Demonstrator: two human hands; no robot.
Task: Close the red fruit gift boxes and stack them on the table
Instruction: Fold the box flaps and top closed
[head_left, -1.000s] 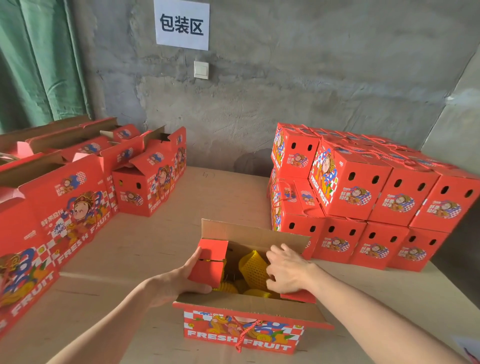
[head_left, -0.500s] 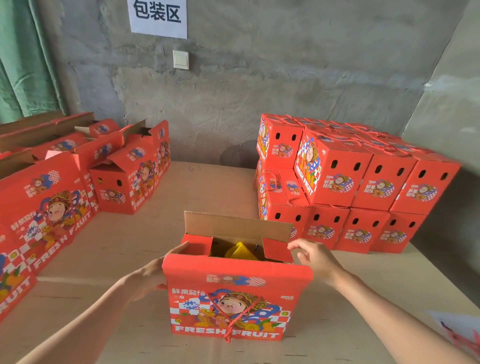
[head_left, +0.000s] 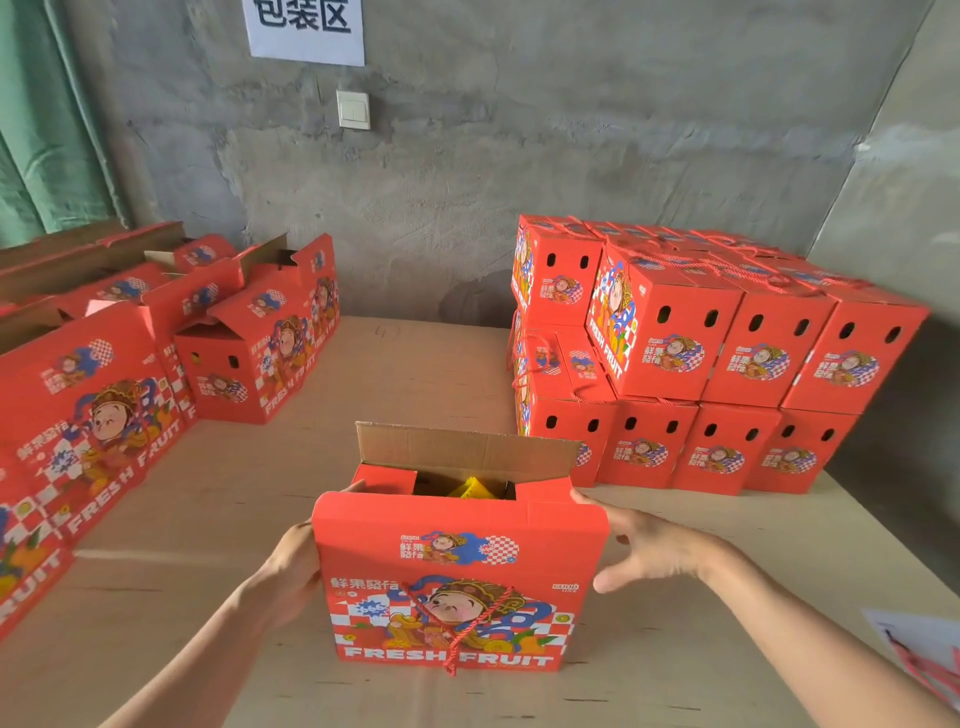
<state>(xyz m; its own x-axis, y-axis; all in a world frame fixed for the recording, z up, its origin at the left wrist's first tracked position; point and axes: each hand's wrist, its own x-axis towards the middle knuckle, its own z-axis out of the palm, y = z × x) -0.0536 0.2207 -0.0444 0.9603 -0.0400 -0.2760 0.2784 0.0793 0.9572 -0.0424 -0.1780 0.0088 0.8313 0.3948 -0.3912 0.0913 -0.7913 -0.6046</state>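
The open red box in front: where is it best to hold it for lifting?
Probably its two narrow end walls, one hand from each side: the box stands upright, its top flaps are unshut, and its rope handle hangs loose in front.

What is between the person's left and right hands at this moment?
In the head view, the red gift box stands between the left hand and the right hand, its top not yet shut, yellow contents showing inside.
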